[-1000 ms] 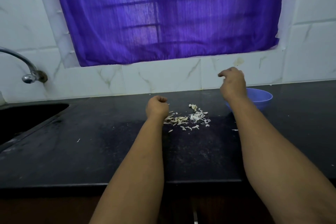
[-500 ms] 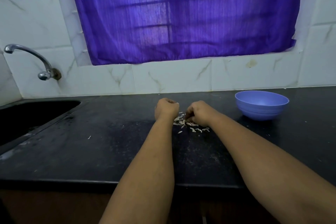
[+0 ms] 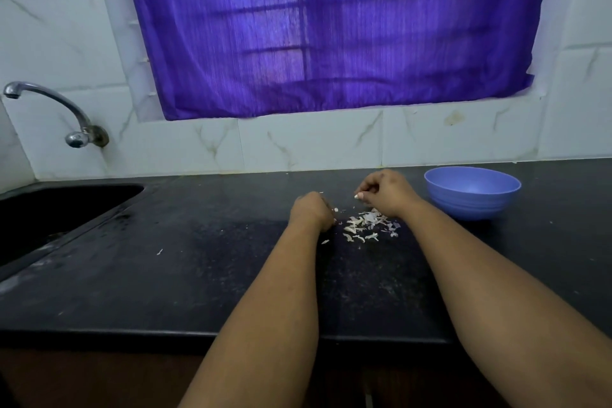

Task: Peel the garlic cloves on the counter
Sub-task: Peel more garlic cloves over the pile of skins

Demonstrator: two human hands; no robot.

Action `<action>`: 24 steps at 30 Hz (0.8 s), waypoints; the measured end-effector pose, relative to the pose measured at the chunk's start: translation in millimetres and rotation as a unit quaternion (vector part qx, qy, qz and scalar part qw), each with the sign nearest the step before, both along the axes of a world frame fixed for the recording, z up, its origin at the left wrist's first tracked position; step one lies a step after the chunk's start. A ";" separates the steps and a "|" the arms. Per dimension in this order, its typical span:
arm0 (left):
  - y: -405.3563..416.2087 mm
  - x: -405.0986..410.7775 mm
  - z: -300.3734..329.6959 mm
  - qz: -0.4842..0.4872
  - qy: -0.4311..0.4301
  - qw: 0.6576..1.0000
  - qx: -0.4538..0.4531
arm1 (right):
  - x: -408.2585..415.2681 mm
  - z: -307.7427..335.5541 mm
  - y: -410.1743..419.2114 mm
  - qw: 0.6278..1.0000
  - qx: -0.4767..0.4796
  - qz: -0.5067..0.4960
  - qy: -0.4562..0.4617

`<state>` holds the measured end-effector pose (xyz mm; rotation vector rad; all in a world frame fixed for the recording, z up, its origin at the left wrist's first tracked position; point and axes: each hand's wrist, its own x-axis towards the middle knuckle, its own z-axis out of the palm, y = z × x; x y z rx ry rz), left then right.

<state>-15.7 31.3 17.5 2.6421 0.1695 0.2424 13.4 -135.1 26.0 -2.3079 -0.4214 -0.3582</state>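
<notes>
Lifting off the pile of skins [image 3: 367, 224], the right hand [image 3: 385, 194] had come up from where it dug half a second ago, fingers [image 3: 364, 190] pinching a small white clove [image 3: 357, 196]. So another clove was probably ready for peeling. The left hand [image 3: 311, 212] stayed curled on the surface [image 3: 165, 275]; what it held was hidden. The blue bowl [image 3: 472, 192] hid its inside.

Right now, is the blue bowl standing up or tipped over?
Standing up. The blue bowl sits on its base on the black counter, opening facing up, beside the right hand. Whether anything lies inside cannot be told.
</notes>
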 end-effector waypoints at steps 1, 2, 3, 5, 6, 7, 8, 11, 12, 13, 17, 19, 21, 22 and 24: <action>1.0 -0.4 -0.7 0.011 -0.007 1.000 -0.003 | -0.1 -0.2 0.4 1.000 0.000 0.003 0.004; 1.8 -1.2 -1.1 0.022 -0.014 1.000 -0.006 | 0.6 -0.3 1.1 1.000 -0.004 0.003 0.001; 2.8 -2.3 -1.5 0.033 -0.019 0.999 -0.007 | 1.1 -1.1 2.4 1.000 -0.014 0.002 -0.007; 4.1 -3.0 -2.5 0.056 -0.018 0.998 -0.005 | 0.1 -2.2 7.1 0.999 -0.047 0.001 -0.025; 4.9 -2.5 -3.1 0.068 -0.013 0.998 -0.002 | 0.1 -2.4 10.2 0.997 -0.071 0.003 -0.031; 5.7 -2.1 -3.3 0.080 -0.014 0.997 -0.005 | 1.3 -2.2 13.3 0.995 -0.097 0.008 -0.035; 6.2 -1.8 -2.7 0.093 -0.020 0.995 -0.014 | 2.2 -1.7 17.2 0.992 -0.120 0.014 -0.040; 5.9 -2.0 1.7 0.113 -0.083 0.987 -0.072 | 3.4 0.7 27.5 0.979 -0.183 0.018 -0.086; 4.9 -3.4 3.8 0.117 -0.111 0.982 -0.098 | 3.7 1.9 30.9 0.970 -0.214 0.014 -0.112; 3.9 -5.3 5.7 0.123 -0.140 0.975 -0.123 | 3.5 3.8 34.1 0.961 -0.240 0.010 -0.139; 4.8 -10.5 11.1 0.152 -0.229 0.938 -0.212 | 5.0 8.5 43.0 0.943 -0.268 -0.014 -0.199; 7.6 -10.5 12.9 0.162 -0.223 0.915 -0.295 | 4.9 6.5 44.0 0.944 -0.302 -0.013 -0.134; 8.9 -12.3 13.6 0.166 -0.205 0.894 -0.362 | 2.3 4.1 41.8 0.944 -0.323 -0.006 -0.066; 8.9 -12.9 13.3 0.166 -0.197 0.889 -0.378 | 1.5 4.5 40.4 0.947 -0.315 -0.008 -0.055; 8.4 -13.4 13.3 0.167 -0.187 0.886 -0.390 | 1.1 6.8 38.1 0.952 -0.302 -0.012 -0.053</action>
